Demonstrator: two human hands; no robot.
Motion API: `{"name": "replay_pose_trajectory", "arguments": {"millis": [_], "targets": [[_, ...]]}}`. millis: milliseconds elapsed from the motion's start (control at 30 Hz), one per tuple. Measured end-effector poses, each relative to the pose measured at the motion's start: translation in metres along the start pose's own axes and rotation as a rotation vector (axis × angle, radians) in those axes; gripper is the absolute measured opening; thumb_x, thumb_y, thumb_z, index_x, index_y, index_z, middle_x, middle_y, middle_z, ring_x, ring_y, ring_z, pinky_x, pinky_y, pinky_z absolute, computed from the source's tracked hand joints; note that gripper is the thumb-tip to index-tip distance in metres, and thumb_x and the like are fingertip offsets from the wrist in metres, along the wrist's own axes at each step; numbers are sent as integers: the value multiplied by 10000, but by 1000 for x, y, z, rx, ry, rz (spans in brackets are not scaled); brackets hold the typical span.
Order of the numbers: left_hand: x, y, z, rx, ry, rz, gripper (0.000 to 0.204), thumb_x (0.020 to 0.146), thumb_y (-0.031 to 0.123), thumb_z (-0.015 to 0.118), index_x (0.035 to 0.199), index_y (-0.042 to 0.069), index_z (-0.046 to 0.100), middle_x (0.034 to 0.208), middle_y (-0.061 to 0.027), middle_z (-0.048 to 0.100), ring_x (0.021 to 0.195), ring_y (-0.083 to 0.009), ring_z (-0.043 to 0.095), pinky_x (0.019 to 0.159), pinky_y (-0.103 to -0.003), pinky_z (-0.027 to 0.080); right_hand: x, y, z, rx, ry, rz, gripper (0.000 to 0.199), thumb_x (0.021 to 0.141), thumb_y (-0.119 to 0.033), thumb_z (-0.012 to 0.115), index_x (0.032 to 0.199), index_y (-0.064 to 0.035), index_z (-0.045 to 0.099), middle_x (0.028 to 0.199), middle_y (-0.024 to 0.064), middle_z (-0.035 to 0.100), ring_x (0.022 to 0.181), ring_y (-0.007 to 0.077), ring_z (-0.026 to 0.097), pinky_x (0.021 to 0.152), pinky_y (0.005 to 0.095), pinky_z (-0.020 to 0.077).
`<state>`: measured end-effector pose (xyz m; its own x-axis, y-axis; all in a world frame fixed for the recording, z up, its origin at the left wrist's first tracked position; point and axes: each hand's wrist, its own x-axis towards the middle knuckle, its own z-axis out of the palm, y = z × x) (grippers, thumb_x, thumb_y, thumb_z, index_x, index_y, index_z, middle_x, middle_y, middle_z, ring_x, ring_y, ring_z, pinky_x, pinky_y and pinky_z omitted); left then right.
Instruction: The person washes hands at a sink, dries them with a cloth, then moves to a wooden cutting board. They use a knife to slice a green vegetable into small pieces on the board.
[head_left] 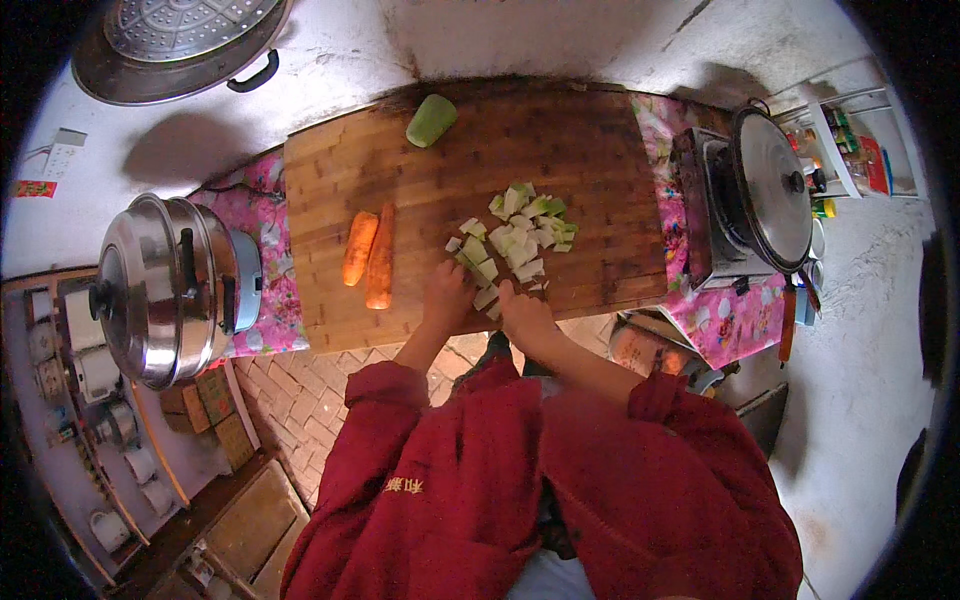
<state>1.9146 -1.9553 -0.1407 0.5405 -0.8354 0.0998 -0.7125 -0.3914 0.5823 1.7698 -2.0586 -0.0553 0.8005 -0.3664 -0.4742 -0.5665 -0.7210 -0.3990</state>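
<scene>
Bamboo makes up the broad cutting board (440, 190), which lies on a table under a pink flowered cloth (262, 215). Both hands rest at the board's near edge. The left hand (446, 296) presses down with fingers curled, and pale green vegetable pieces (520, 232) lie touching its fingertips and spreading away toward the board's middle. The right hand (524, 316) sits just beside it, closed in a narrow grip; whether it holds anything I cannot tell, since its fingers hide what is under them. Some cut chunks lie between the two hands. Two carrots (370, 252) lie side by side toward the board's left, near the left hand but apart from it. A green vegetable end (431, 120) sits at the board's far edge. A steel pot (165, 288) stands left of the board, and a lidded cooker (762, 190) right of it.
</scene>
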Motion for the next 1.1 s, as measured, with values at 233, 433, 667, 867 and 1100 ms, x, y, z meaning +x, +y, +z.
{"name": "replay_pose_trajectory", "arguments": {"millis": [233,433,667,867,1100], "targets": [[-7,0,-8,-112,-30,-77,265,769,111,679,1003,30,585,1012,-177,560,948,-394,557,788,-456,477,7,15,24,5,-33,42,538,856,-41,523,1345,80,333,829,242,669,734,416,666,638,521,530],[-23,10,-14,-67,2,-88,360,729,157,712,1044,46,577,1086,-173,547,1032,-378,521,867,-452,446,17,32,46,-19,26,26,499,892,-76,495,1348,55,339,806,232,664,693,417,652,611,525,521],[-60,48,-7,6,-55,115,520,706,244,776,1156,104,557,1190,-169,507,1083,-375,499,904,-455,435,27,40,-9,3,139,46,276,989,-260,435,1145,-34,419,767,239,651,714,431,643,597,545,493],[-54,21,14,-71,63,3,544,729,202,773,1199,70,534,1204,-198,507,1100,-397,496,916,-462,443,13,36,-27,75,250,42,241,978,-290,464,1064,-66,439,651,231,623,645,443,627,572,551,483],[-44,33,7,-177,79,-151,432,730,135,729,1115,57,547,1098,-181,510,982,-381,550,807,-448,491,-52,65,-30,25,37,61,322,1001,-320,411,1144,-33,421,722,225,653,661,436,637,587,560,481]]}}
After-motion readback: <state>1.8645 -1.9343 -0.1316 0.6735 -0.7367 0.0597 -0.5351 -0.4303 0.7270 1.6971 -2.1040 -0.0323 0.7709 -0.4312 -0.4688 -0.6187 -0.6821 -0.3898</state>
